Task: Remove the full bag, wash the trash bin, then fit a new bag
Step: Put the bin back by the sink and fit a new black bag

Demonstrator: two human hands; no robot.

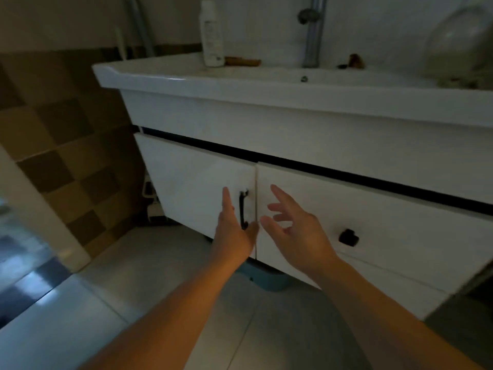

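In front of the white vanity cabinet (333,209), both hands are hovering unclenched: left hand (233,231) beside the black bar handle (243,209), right hand (298,228) holding nothing.

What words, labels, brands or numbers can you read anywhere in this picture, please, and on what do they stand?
None can be read.
White bottle on the sink counter: grey print on its label, too blurred to read.
Cabinet doors, wall tiles and floor: no text visible.
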